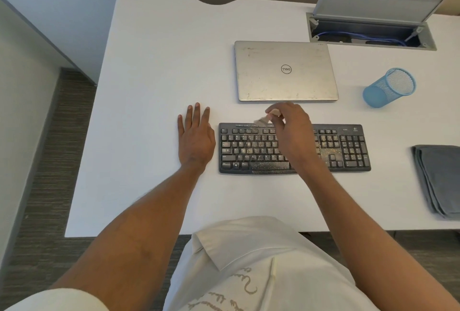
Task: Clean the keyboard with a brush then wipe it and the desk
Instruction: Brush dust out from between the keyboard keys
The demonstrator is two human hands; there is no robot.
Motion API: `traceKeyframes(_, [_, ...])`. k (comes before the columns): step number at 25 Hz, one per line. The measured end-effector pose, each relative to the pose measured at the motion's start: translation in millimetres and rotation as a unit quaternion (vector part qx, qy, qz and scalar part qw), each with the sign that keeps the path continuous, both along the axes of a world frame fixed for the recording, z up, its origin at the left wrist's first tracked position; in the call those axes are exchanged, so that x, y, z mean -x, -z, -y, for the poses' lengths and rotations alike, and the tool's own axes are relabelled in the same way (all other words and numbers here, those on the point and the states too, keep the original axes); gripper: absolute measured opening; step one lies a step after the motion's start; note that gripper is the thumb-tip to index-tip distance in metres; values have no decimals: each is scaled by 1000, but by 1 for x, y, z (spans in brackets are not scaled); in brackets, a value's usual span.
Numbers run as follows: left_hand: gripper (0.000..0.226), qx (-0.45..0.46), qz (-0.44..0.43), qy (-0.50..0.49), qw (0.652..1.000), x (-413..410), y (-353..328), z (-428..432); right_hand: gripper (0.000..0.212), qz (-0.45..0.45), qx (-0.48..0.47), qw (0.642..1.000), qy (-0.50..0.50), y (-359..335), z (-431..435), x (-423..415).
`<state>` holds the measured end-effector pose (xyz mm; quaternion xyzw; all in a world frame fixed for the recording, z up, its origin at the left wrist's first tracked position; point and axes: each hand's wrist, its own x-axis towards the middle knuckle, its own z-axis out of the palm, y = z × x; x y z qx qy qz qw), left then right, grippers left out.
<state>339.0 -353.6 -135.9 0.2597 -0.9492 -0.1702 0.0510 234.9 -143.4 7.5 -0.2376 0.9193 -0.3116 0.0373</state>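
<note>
Black keyboard (249,151), speckled with pale crumbs, lay on a white bench (154,62), just near of a closed Dell laptop (286,72). The right hand (291,129) pinched a small brush (261,120) at the keyboard's far key row. The left hand (196,136) lay flat on the bench, fingers spread, just left of the keyboard. Brushing appeared to be the step in hand. The next move probably called for sweeping the crumb-laden rows, with wiping to follow. A folded grey cloth (440,179) lay at the right.

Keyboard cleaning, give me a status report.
Left hand flat on desk, beside keyboard. Right hand grips brush over the top key rows. Keyboard crumb-covered; folded cloth lies untouched at right.
</note>
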Motion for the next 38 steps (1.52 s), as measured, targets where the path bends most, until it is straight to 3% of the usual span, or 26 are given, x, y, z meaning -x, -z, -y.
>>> traceKeyframes(8, [59, 2, -12, 2, 1000, -1, 1, 1, 16, -7, -88, 990, -110, 0, 36, 13])
traceKeyframes(16, [59, 2, 1, -1, 1000, 0, 2, 1, 25, -40, -230, 972, -19, -4, 6, 32])
traceKeyframes(23, [59, 4, -3, -1, 1000, 0, 2, 1, 20, -30, -167, 983, -66, -4, 44, 25])
traceKeyframes(32, [61, 1, 4, -1, 1000, 0, 0, 1, 24, -50, -259, 965, -19, -7, 15, 46])
traceKeyframes(36, [59, 3, 1, -1, 1000, 0, -2, 0, 17, 0, -139, 988, -66, -12, 37, 46])
traceKeyframes(38, [59, 6, -2, 1, 1000, 0, -2, 0, 17, 8, -140, 985, -103, -11, 50, 40])
